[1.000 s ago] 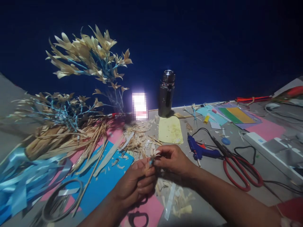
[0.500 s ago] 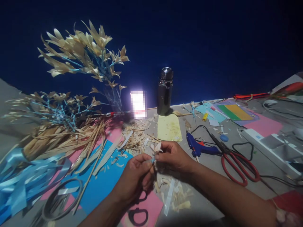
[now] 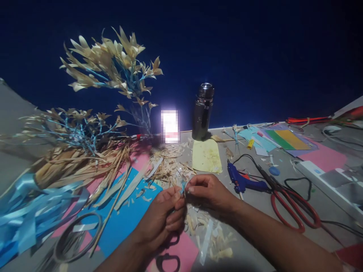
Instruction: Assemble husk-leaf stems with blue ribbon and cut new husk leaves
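My left hand [image 3: 166, 211] is closed, thumb and fingers pinching the base of a small husk flower [image 3: 183, 176]. A light blue strip [image 3: 183, 186], which looks like ribbon, shows at the flower's base between both hands. The fingers of my right hand [image 3: 205, 190] are pinched right beside that strip; what lies between them is too small to make out. Below the hands are the black handles of a pair of scissors [image 3: 168, 261], on pink paper [image 3: 188, 247]. Pale husk scraps [image 3: 221, 241] lie under my right wrist.
Blue-stemmed husk flowers [image 3: 113, 56] stand at the back left, above light blue ribbon [image 3: 27, 219]. A dark flask [image 3: 202, 117] stands behind a yellow cloth [image 3: 207, 156]. To the right lie a blue glue gun [image 3: 245, 183], red-handled scissors [image 3: 295, 211] and a white power strip [image 3: 331, 189].
My right fingers have come off the flower's petals and moved down to the blue strip. The flower has turned in my left hand. The whole view has shifted slightly.
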`<state>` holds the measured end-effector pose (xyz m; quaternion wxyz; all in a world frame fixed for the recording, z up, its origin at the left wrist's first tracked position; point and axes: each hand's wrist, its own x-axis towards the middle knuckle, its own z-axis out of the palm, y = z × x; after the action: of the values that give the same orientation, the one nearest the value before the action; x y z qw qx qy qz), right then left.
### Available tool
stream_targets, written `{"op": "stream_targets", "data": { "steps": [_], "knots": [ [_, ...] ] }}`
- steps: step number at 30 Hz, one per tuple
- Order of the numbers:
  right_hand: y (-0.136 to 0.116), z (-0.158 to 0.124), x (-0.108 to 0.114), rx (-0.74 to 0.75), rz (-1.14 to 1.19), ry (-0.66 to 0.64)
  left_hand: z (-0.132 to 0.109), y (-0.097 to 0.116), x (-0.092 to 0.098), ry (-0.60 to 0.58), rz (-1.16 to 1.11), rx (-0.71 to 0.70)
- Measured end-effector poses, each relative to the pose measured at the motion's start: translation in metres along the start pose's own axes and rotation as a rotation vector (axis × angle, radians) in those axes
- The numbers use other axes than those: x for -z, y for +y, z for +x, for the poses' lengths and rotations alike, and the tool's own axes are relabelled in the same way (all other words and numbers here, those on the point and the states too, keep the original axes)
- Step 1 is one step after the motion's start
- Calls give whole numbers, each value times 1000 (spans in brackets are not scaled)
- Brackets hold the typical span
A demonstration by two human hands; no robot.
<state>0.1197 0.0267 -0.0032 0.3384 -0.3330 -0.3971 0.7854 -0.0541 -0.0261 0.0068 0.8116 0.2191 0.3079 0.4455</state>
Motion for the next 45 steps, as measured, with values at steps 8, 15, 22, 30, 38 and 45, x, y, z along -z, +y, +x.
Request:
{"op": "stream_targets", "data": {
  "steps": [8, 15, 22, 30, 38, 45],
  "knots": [
    [8, 7, 6, 20, -6, -23, 0, -2, 0, 12, 52, -43],
    [9, 9, 9, 132, -86, 81, 3, -12, 13, 353, 337, -394],
    [12, 5, 4, 136, -137, 57, 5, -16, 13, 264, 285, -300],
    [11, 4, 2, 188, -172, 61, 2, 2, 2, 62, -61, -75],
    [10, -2, -3, 134, -117, -5, 2, -6, 2, 223, 140, -145],
    [-10, -8, -3, 88, -285, 39, 3, -10, 2, 374, 260, -220]
  ]
}}
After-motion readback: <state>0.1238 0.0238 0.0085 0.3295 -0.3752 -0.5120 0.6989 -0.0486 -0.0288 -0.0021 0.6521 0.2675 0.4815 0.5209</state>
